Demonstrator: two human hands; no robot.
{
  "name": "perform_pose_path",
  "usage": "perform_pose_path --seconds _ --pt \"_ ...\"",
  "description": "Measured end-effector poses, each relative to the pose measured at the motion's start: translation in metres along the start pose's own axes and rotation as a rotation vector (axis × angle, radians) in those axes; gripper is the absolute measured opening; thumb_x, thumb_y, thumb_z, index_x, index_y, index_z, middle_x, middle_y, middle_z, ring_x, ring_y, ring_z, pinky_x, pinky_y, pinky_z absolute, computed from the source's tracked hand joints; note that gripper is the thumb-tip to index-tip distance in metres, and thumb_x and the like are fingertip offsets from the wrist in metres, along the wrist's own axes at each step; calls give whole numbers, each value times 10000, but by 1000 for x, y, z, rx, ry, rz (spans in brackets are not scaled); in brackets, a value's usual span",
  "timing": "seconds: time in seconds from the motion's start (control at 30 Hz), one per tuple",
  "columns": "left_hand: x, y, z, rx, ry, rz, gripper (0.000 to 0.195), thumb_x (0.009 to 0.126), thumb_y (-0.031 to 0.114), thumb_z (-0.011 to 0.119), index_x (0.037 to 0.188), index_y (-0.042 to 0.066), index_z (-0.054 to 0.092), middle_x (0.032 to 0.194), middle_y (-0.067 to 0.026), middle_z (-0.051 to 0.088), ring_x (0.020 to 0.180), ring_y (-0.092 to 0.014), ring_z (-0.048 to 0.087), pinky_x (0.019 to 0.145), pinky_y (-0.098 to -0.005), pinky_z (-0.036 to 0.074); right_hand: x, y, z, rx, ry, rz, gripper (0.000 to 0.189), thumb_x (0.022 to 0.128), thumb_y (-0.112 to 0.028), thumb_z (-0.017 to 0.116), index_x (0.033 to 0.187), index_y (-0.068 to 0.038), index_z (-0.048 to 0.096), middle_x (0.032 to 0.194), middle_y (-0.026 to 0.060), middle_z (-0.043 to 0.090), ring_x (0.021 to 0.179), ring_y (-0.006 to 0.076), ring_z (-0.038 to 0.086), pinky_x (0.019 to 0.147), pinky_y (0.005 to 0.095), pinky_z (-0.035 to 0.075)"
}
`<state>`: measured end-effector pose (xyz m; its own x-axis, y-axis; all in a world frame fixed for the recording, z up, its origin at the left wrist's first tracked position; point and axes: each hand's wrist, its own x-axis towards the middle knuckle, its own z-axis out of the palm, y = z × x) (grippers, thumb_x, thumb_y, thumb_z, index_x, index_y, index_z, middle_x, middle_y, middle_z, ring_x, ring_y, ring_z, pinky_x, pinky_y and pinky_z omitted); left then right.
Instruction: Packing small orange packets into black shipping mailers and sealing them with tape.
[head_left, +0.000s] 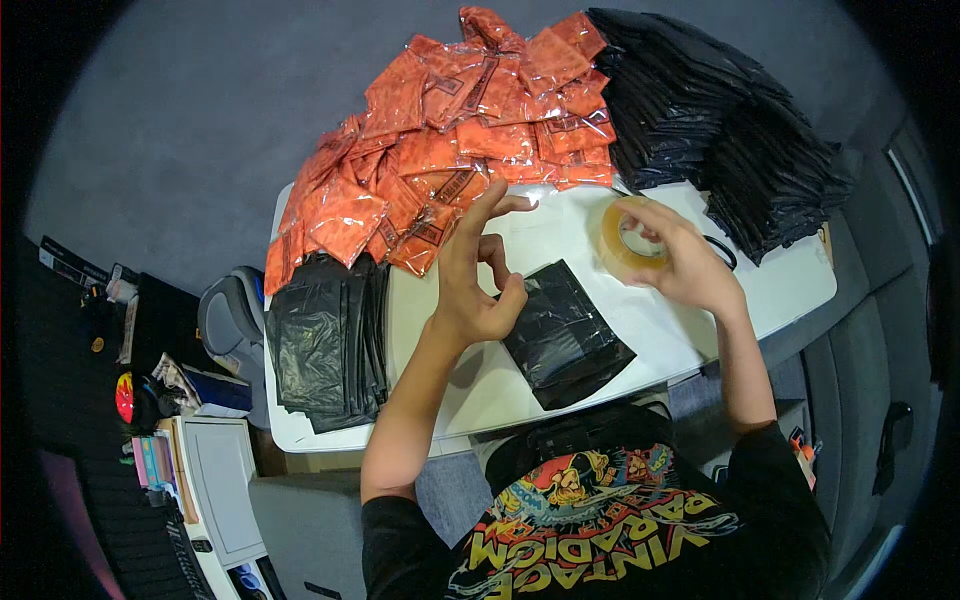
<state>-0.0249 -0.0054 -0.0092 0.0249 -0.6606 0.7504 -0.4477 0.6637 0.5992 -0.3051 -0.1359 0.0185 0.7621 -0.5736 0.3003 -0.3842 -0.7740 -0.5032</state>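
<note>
My right hand (682, 255) grips a wide roll of clear packing tape (634, 251) above the right part of the white table (795, 292). Raised over the middle, my left hand (480, 277) has its thumb and index finger curled towards each other and the other fingers spread; whether a bit of tape is between the fingertips cannot be told. Below and between both hands lies one black plastic packet (566, 337), flat and slightly turned, with shiny strips on its face. The black handle of a tool (721, 253) shows partly behind my right hand.
Orange items in clear plastic bags (495, 142) are heaped along the far side. Black plastic packets (697, 97) stand in dense rows at the far right, and another stack of black packets (322, 345) is at the left. A grey sofa (862, 345) borders the table's right.
</note>
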Motion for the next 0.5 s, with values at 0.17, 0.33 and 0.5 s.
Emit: perform_pose_path --seconds 0.17,0.33,0.5 --pt "-7 -2 -2 28 -19 -17 970 715 29 613 1629 -30 291 1463 -263 556 802 -112 634 544 -203 456 41 -33 18 666 14 76 346 920 -246 849 1188 -37 784 1067 34 746 982 91 648 813 272 533" --pt "2 0 7 41 -1 -21 937 684 -8 606 1596 12 393 1319 -200 709 490 -98 525 518 -241 471 69 -26 42 863 -12 60 228 961 -241 821 1053 -32 806 903 -10 766 798 37 633 734 228 501" --pt "9 -5 -3 153 -63 -308 790 727 -1 604 1510 71 520 1216 -133 764 548 -141 616 598 -283 523 74 5 41 1147 -88 -78 158 1000 -181 760 1033 -27 761 912 12 739 788 56 631 724 232 500"
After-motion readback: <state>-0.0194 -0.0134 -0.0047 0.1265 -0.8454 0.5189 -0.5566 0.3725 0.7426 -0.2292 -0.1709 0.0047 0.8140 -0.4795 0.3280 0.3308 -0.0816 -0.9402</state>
